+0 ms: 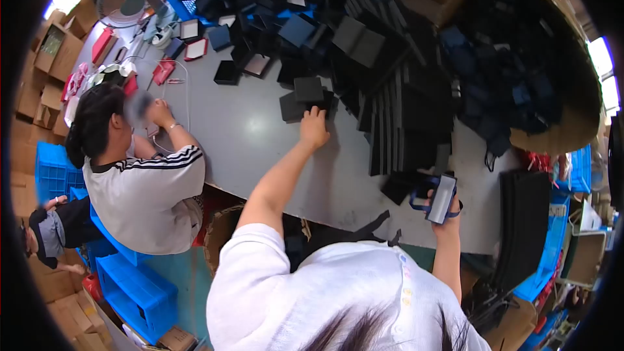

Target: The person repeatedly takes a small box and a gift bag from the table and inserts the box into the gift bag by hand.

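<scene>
Through the remote feed I have the small gift bag point(442, 199) with dark blue ribbon loops above the near right part of the grey table point(253, 162), my right hand point(450, 222) closed round it. My left hand point(314, 129) rests with fingers bent at the black boxes point(308, 89), though whether it grips I cannot tell; between my hands lie black stacks point(416, 104), with a big carton point(562, 131) beyond on the right and a seated co-worker point(143, 201) at left.
</scene>
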Motion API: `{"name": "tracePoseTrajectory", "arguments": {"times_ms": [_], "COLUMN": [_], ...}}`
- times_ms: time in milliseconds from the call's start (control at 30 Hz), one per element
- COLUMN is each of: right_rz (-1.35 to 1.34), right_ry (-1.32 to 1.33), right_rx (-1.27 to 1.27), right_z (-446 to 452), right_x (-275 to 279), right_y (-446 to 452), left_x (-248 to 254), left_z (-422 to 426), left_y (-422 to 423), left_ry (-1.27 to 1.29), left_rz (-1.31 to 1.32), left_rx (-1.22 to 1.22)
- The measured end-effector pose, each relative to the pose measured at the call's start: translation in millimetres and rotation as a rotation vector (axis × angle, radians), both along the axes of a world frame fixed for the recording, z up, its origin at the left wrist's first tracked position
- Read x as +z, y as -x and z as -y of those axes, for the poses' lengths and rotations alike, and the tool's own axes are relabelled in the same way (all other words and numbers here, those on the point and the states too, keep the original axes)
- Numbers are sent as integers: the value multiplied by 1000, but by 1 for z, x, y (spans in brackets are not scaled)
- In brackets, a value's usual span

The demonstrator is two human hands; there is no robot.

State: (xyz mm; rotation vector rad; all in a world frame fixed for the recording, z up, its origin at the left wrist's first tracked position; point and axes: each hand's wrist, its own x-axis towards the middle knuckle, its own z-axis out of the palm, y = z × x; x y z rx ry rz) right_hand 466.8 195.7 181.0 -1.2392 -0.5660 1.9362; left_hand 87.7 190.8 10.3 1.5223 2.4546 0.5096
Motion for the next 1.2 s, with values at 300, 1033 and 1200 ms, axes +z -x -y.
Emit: {"name": "tracePoseTrajectory", "arguments": {"times_ms": [300,1033,1200], "right_rz": [108,525,451], "right_ry": [60,-310,-343], "right_rx": [40,208,346], "right_z": [-11,-20,-25], "right_x": [-6,-25,-18], "right_y": [10,4,11], "left_x": [1,184,199], "left_z": [51,109,98], "left_y": [-53,-133,-160], "left_ry": [-181,-261,-92], "left_rz": [-78,540,593], "left_rx": [380,-337,-432]}}
